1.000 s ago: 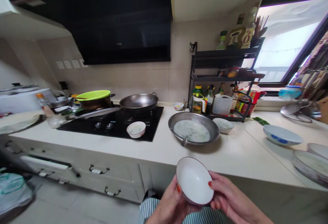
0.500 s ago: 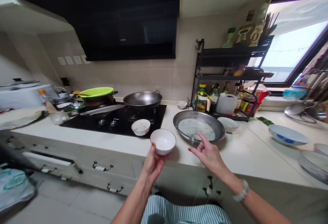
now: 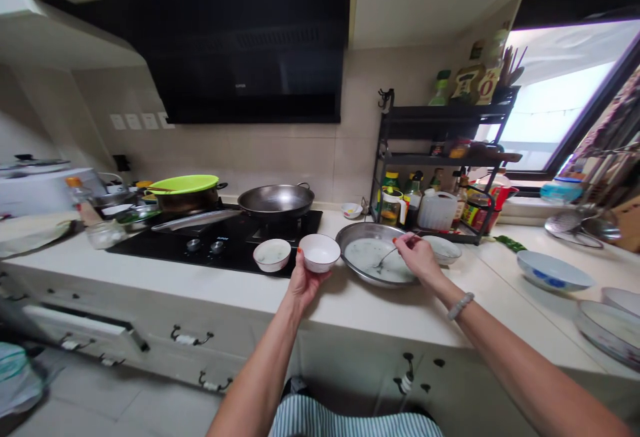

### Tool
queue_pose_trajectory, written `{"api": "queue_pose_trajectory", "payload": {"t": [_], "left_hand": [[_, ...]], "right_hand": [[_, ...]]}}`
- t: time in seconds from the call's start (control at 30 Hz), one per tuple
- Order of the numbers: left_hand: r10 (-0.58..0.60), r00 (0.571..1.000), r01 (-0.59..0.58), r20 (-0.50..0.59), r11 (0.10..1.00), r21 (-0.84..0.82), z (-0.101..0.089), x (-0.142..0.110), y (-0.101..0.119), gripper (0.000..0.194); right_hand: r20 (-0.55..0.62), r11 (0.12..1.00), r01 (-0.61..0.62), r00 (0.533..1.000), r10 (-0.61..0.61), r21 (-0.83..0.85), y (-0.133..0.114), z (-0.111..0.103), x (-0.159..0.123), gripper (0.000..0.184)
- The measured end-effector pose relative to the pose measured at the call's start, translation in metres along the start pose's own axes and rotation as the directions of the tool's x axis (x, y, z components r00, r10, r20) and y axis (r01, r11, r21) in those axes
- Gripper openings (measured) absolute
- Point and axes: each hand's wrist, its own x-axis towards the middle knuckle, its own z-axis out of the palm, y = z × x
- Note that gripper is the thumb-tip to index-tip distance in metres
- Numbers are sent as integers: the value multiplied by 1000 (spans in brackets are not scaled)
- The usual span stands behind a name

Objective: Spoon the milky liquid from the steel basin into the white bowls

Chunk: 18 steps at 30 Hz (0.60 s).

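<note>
My left hand point(image 3: 306, 285) is closed on a small white bowl point(image 3: 320, 250), thumb on the rim and fingers beneath; only bare white shows inside it. The bowl is close to the left rim of a wide metal basin point(image 3: 351, 269), which contains a milky white liquid point(image 3: 370, 255) with small dark bits. Over the basin's right side, my right hand point(image 3: 419, 257) pinches the handle of a metal spoon point(image 3: 386, 261), whose head dips into the liquid. A second small bowl point(image 3: 271, 265), filled with similar white liquid, stands left of the held bowl at the stove's edge.
A wok point(image 3: 276, 201) and a pot under a lime-green basin point(image 3: 184, 183) sit on the black stove point(image 3: 231, 258). Behind the metal basin stands a black rack point(image 3: 445, 158) with bottles. A glass bowl point(image 3: 443, 250) and a blue-patterned bowl point(image 3: 553, 273) are to the right.
My right hand has gone from spread fingers at the basin's near rim to a pinch on the spoon over its right side. The held bowl has moved slightly up and toward the basin.
</note>
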Motion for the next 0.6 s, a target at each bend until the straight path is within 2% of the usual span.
{"api": "queue_pose_trajectory", "payload": {"t": [0.13, 0.23, 0.37, 0.47, 0.6], "left_hand": [[19, 1000, -19, -8, 998, -58, -4, 7, -4, 69], [37, 999, -35, 16, 996, -81, -8, 12, -6, 70], [2, 1000, -2, 15, 999, -36, -10, 18, -7, 72], [-19, 1000, 19, 1, 1000, -22, -13, 20, -9, 71], [-33, 999, 33, -11, 999, -5, -17, 22, -12, 69]], "right_hand": [[118, 979, 143, 985, -126, -145, 0, -1, -2, 17], [91, 960, 221, 974, -208, -173, 4, 0, -8, 19], [28, 945, 286, 958, -285, -160, 12, 6, -8, 23], [12, 954, 272, 962, -272, -127, 14, 13, -5, 25], [43, 984, 169, 985, -167, -53, 16, 21, -2, 21]]}}
